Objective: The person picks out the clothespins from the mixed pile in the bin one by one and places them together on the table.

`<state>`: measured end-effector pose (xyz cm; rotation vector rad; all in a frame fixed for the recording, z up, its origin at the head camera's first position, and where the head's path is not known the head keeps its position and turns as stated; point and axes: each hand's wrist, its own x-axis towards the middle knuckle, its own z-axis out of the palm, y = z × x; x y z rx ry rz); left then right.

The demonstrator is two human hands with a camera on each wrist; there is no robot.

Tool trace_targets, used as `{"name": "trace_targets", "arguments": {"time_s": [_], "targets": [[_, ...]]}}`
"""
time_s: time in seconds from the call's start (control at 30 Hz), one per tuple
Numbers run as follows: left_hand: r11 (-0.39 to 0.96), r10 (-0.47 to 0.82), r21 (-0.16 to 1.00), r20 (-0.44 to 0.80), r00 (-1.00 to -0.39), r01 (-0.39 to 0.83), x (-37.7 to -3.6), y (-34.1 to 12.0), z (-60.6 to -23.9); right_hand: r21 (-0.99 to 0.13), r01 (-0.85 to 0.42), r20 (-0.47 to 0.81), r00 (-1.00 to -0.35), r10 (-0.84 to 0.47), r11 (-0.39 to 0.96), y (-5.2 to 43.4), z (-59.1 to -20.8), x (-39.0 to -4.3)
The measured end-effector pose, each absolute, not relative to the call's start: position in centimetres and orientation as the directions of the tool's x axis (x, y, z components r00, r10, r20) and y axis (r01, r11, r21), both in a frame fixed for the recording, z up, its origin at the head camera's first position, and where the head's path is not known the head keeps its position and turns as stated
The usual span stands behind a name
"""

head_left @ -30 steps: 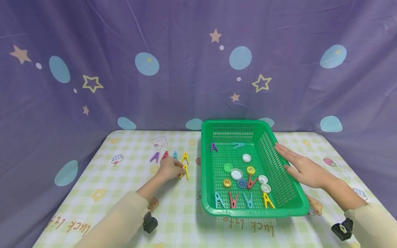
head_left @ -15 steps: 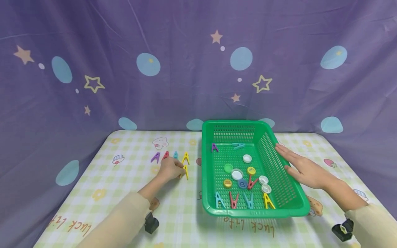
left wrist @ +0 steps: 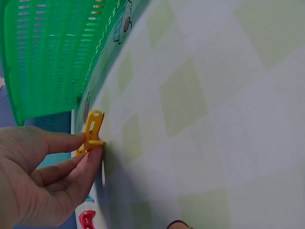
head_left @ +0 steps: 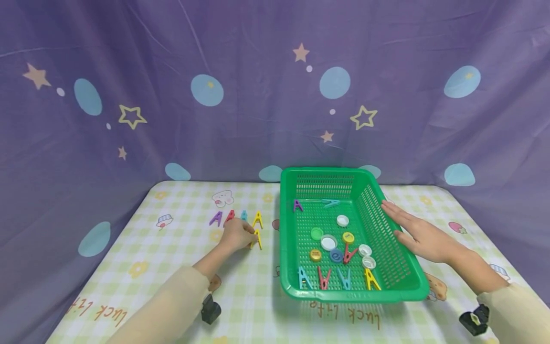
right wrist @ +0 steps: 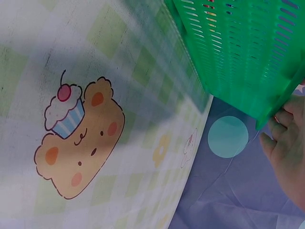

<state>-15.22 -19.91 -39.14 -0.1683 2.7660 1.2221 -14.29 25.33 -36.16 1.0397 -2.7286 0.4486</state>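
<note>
We note the left hand (head_left: 235, 235) pinching a yellow clip (head_left: 257, 238) on the table, left of the basket (head_left: 397, 290). Right hand (head_left: 423, 235) lies flat on the basket's wall. Risk: a careless release topples the clip against the row (head_left: 236, 218) behind it.

A basket (head_left: 397, 258) is sitting on the right half of the table (head_left: 172, 286). Inside it, caps (head_left: 328, 241) are lying around the middle, four pegs (head_left: 335, 278) are standing in a row along the near wall, and two more pegs (head_left: 313, 204) are lying near the far wall. Left of the basket, four pegs (head_left: 236, 218) are standing in a row on the table, with another peg (head_left: 257, 238) just in front of that row's right end. The left hand (head_left: 235, 235) is pinching this peg; the right hand (head_left: 418, 233) is resting on the basket's right rim.
</note>
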Motion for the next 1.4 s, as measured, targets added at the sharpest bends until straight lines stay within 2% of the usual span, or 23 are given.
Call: {"name": "trace_targets", "arguments": {"time_s": [0.2, 0.5, 0.9, 1.4], "targets": [[0.66, -0.052, 0.731, -0.184, -0.982, -0.172, -15.1, -20.2, -38.1, -0.209, -0.671, 0.278, -0.738, -0.615, 0.711, 25.3, -36.2, -14.3], [0.742, -0.055, 0.656, -0.15, -0.987, -0.141, -15.5, -21.0, -36.6, -0.214, -0.667, 0.273, -0.742, -0.612, 0.714, 25.3, -36.1, -14.2], [0.699, -0.042, 0.697, -0.179, -0.983, -0.156, -15.9, -21.1, -35.8, -0.214, -0.668, 0.274, -0.741, -0.613, 0.713, 25.3, -36.0, -14.2], [0.615, 0.059, 0.777, -0.215, -0.975, -0.134, -16.3, -20.5, -33.7, -0.223, -0.677, 0.283, -0.733, -0.618, 0.701, 25.2, -36.1, -14.2]]}}
